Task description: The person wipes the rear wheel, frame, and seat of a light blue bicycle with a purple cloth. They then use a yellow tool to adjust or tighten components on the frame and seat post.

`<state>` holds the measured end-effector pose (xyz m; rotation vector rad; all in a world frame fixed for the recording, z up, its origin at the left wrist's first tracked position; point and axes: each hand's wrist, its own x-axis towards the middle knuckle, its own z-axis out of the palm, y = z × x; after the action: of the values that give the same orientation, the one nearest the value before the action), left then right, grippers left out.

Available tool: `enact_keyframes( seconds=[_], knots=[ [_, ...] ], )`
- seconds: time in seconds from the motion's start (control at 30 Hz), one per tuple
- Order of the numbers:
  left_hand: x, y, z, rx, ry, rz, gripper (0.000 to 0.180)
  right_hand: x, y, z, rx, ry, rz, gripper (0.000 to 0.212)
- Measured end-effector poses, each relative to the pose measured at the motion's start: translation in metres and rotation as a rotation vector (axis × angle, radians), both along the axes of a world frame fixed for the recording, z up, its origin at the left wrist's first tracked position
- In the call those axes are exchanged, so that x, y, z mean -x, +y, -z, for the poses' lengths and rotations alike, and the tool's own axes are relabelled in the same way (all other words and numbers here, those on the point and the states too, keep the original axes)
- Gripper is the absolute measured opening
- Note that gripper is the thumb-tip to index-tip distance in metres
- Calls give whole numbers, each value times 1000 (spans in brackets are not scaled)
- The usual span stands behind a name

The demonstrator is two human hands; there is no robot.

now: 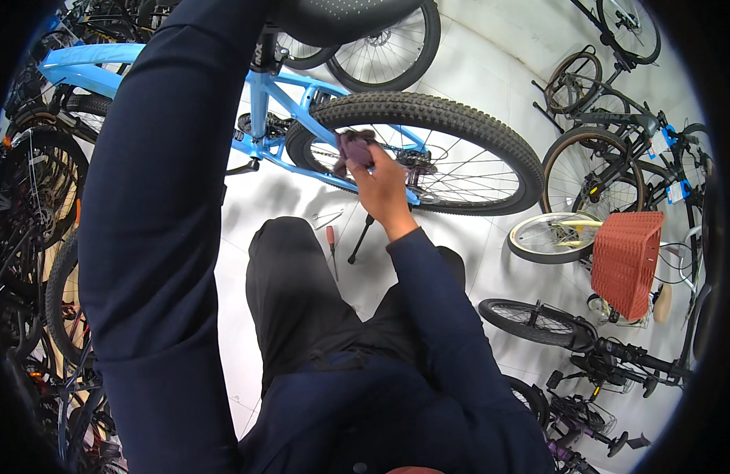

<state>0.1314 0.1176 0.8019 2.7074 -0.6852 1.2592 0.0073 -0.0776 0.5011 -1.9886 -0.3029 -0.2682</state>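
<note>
My right hand (383, 189) is closed round a crumpled purple-brown cloth (354, 150). It holds the cloth at the inner side of the rear wheel, beside the blue frame tubes near the hub. The bicycle's light blue frame (259, 107) stretches leftward, and its knobbly black rear tyre (452, 114) curves away to the right. A black saddle (333, 20) shows at the top edge. My left arm (163, 197), in a dark blue sleeve, reaches up out of the picture close to the saddle, so the left hand is not seen. Below the wheel a black kickstand (362, 238) touches the floor.
A screwdriver with a red handle (331, 235) lies on the white floor between my knees, near a small metal tool (327, 216). Many bicycles crowd the left side. More stand on the right, one with a reddish-brown basket (627, 261). Another wheel (388, 51) is behind the blue bicycle.
</note>
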Motion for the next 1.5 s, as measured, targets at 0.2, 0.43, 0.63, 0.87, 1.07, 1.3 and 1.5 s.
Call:
enact_keyframes(
  seconds=[0.2,0.43,0.63,0.87,1.07,1.3,1.5],
  knots=[
    [-2,1,-1,-4,-55,61,33,2,-20,25,121,-157,65,34],
    [-2,-1,3,61,-6,44,32,24,-103,67,429,-49,84,20],
    [-1,-2,2,38,-63,53,33,17,-58,51,322,-61,163,14],
    [-2,1,1,-87,-111,49,25,10,-17,25,201,-218,54,20],
    [29,-4,-1,458,-463,286,17,19,-56,37,388,-54,185,18],
    [136,-3,117,775,-474,542,11,41,-96,-21,166,313,2,20],
    [239,-59,273,1091,784,337,54,78,-61,-62,-392,432,-343,18]
  ],
)
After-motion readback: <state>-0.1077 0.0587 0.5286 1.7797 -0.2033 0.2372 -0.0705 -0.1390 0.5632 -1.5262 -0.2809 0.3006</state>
